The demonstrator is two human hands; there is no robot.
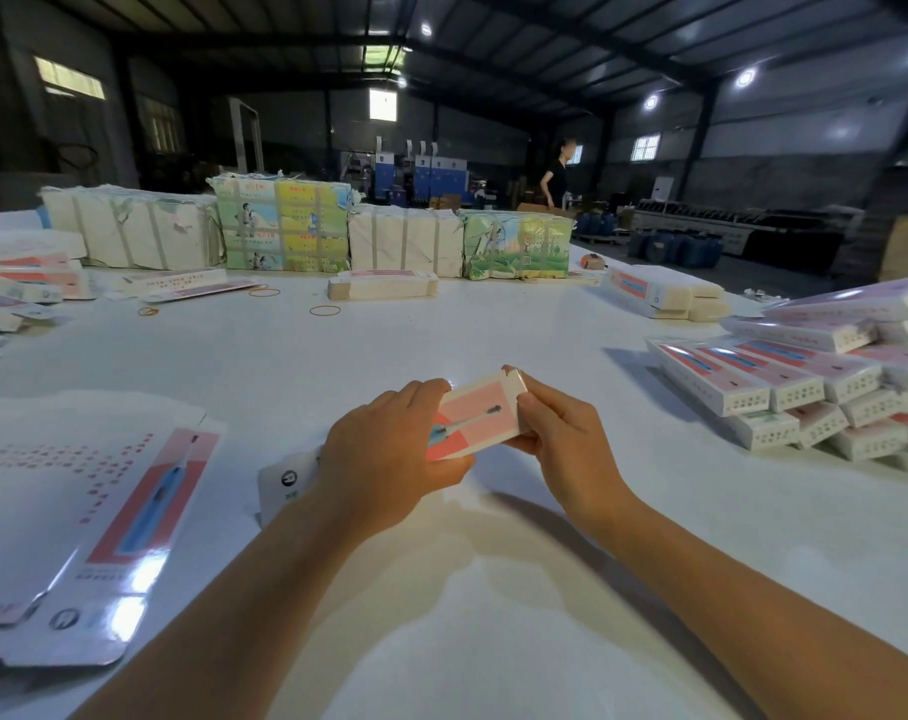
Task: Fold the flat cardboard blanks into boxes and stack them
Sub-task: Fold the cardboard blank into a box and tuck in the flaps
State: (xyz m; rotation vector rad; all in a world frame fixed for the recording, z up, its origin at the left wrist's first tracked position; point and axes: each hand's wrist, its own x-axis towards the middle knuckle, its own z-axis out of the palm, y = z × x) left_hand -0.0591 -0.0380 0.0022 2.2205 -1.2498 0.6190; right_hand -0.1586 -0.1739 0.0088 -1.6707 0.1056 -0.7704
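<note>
— Where's the carton?

— I have the toothbrush carton [475,420] above the table's [493,589] middle, left hand [389,449] wrapped round its near half, right hand [561,433] pinching the far end by the flap [516,381].

— How do we close it?

— Keep the walls square and tuck the flap straight. The near end is hidden, possibly open. Then onto the finished stack [815,387] at the right edge.

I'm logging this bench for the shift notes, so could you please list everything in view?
pink-and-white cardboard box: one, mid-fold, held centre
flat glossy cardboard blanks: several, white and pink, near left
folded box stack: many, white-pink, right
strapped paper bundles: four, cream and green-yellow, far edge
rubber bands: at least three, tan, mid-table
white table: one
left hand: grip on box
right hand: grip on box end
</note>
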